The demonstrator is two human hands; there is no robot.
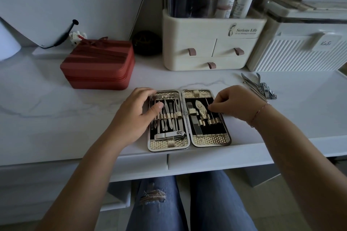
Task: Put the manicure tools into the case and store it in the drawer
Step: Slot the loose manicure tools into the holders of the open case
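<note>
The gold manicure case (pixel 211 139) lies open flat on the white desk near its front edge, with several steel tools strapped into both halves. My left hand (pixel 138 113) rests on the case's left side, fingers over its top edge and thumb on the tools. My right hand (pixel 232 103) pinches a thin tool at the right half, fingertips over the elastic strap. A few loose tools (pixel 260 86), nail clippers and tweezers among them, lie on the desk to the right of the case. Two closed desk drawers (pixel 216 161) sit just under the desk edge.
A red zipped box (pixel 99 65) stands at the left back. A cream cosmetics organiser (pixel 212 43) with small drawers and bottles, and a white ribbed box (pixel 300 52), line the back. A dark round object (pixel 147 43) sits between them. My legs are under the desk.
</note>
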